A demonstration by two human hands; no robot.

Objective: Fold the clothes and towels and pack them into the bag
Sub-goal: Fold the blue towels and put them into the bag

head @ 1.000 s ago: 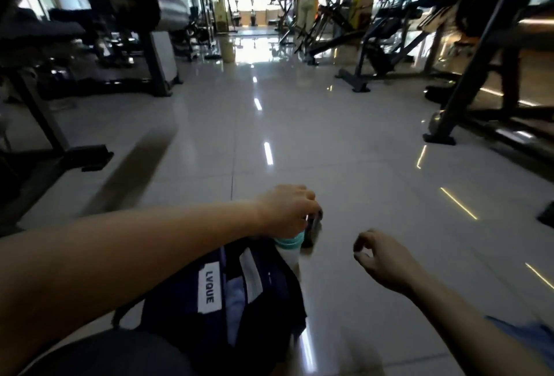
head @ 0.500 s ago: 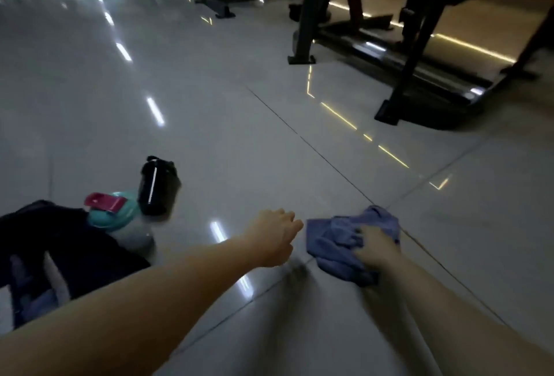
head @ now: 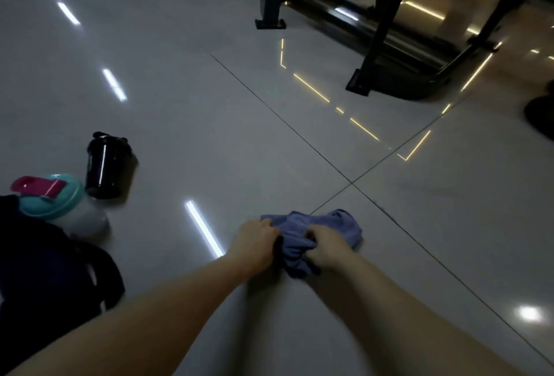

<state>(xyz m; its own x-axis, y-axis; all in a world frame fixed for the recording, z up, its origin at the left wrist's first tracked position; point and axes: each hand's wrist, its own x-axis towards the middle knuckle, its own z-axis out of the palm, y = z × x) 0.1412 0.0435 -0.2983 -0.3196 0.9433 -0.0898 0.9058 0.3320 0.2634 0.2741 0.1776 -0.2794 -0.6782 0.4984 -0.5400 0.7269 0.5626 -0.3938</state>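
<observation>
Bare floor point(head: 209, 123) runs wide ahead and to the left of the blue cloth point(head: 317, 225), which the left hand point(head: 254, 243) and right hand point(head: 328, 248) grip from either side. Far left, the black bottle point(head: 106, 165) and the teal-lidded bottle point(head: 64, 210) sit just beside each other, the latter against the dark bag point(head: 45, 279), closing off that side. Ahead and to the right, the black machine frame point(head: 370, 54) plants its feet on the floor, well apart from the cloth. The tiles directly right of the cloth lie open.

Left hand point(head: 254, 240) now gripping blue cloth point(head: 329, 224)
</observation>
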